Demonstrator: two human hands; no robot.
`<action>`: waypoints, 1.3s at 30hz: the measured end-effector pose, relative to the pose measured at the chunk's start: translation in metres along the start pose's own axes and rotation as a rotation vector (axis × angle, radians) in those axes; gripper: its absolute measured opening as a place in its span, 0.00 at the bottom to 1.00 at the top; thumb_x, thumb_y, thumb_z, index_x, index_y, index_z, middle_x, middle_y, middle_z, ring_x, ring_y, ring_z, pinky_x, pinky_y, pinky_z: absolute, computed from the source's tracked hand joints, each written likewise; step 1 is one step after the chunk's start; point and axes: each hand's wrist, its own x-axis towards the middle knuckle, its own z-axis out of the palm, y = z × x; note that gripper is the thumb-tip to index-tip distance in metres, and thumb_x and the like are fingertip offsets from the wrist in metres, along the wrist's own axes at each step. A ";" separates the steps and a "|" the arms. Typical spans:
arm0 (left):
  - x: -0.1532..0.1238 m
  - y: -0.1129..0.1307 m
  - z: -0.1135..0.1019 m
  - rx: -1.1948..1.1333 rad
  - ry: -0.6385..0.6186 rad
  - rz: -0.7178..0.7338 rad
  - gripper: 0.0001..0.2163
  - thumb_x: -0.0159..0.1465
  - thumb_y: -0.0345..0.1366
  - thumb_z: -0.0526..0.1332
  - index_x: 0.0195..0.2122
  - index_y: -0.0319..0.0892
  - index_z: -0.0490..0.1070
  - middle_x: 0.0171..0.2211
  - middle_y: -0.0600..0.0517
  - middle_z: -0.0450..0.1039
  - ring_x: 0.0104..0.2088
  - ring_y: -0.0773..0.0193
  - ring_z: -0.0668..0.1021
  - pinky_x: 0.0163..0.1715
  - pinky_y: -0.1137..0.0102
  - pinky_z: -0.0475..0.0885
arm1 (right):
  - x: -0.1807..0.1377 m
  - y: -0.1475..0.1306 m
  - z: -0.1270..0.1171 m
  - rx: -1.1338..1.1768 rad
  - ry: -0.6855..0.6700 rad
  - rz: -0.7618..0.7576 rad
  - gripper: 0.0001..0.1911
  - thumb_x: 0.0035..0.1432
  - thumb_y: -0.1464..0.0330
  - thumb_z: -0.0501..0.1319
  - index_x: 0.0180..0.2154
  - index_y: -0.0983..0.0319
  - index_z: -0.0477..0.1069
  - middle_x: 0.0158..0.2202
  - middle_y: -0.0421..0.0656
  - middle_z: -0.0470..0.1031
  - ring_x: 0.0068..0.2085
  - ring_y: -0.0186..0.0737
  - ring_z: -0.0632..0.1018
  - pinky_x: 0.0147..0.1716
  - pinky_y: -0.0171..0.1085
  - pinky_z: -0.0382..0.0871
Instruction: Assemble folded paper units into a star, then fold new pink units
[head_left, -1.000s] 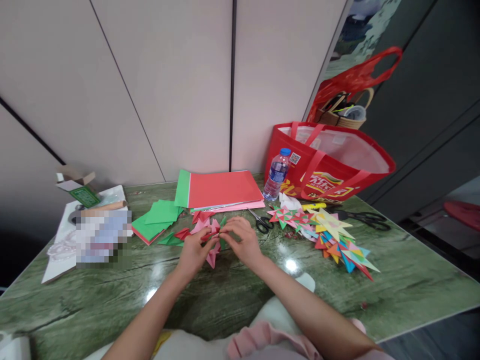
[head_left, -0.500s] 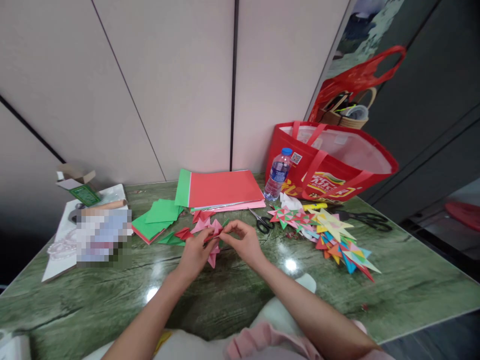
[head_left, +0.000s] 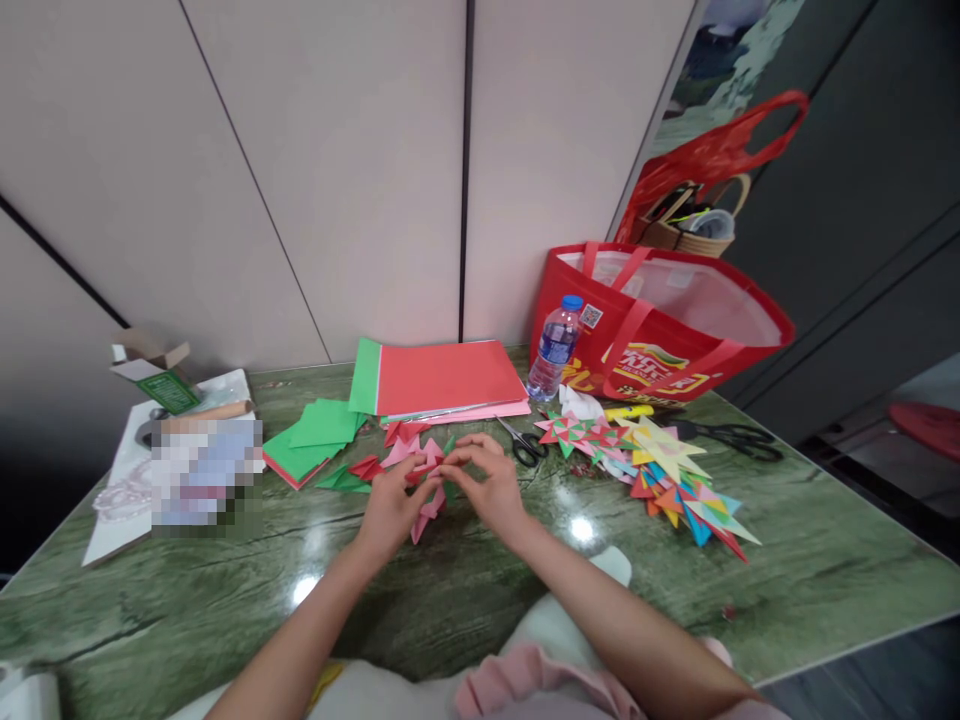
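Between my hands, above the green marbled table [head_left: 247, 610], is a piece of folded red paper [head_left: 432, 470]. My left hand [head_left: 392, 505] pinches it from the left. My right hand [head_left: 486, 485] meets it from the right, thumb and forefinger pressed together on its edge. Pink folded paper pieces [head_left: 427, 515] show below and behind my fingers, partly covered; whether they join the red piece I cannot tell. Close to my left hand lie red folded pieces [head_left: 367, 467] and green folded pieces [head_left: 345, 480]. Small black-handled scissors [head_left: 529, 447] rest right of my right hand.
Green paper squares [head_left: 322, 425] lie to the left, a stack of coloured sheets [head_left: 454, 378] at the back. A water bottle [head_left: 556, 345] stands before a red bag [head_left: 667, 340]. Finished paper stars [head_left: 667, 460] and larger scissors [head_left: 739, 438] lie right. A small green box [head_left: 161, 378] stands far left.
My fingers have shifted slightly around the red paper, my left thumb now closer to my right fingertips. The pink pieces below have tilted a little. Everything else stays put.
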 end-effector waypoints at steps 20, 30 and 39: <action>-0.001 -0.005 0.000 0.060 0.034 0.025 0.15 0.56 0.42 0.57 0.41 0.40 0.70 0.39 0.47 0.77 0.28 0.61 0.78 0.27 0.70 0.72 | 0.000 0.008 0.004 -0.007 -0.081 -0.051 0.02 0.53 0.69 0.61 0.30 0.57 0.74 0.29 0.41 0.75 0.40 0.43 0.69 0.42 0.43 0.62; -0.001 0.002 -0.004 0.030 0.042 0.029 0.12 0.55 0.42 0.58 0.34 0.39 0.74 0.29 0.50 0.77 0.23 0.65 0.75 0.23 0.74 0.69 | -0.002 0.008 0.004 0.002 -0.041 0.001 0.06 0.53 0.67 0.61 0.26 0.60 0.74 0.35 0.43 0.65 0.40 0.40 0.69 0.42 0.42 0.62; 0.001 0.007 -0.005 -0.278 -0.056 -0.133 0.14 0.48 0.43 0.64 0.30 0.36 0.76 0.19 0.53 0.72 0.17 0.70 0.67 0.16 0.77 0.62 | 0.003 0.008 0.005 0.331 -0.039 0.338 0.15 0.40 0.62 0.68 0.23 0.61 0.63 0.27 0.39 0.69 0.29 0.36 0.72 0.28 0.35 0.65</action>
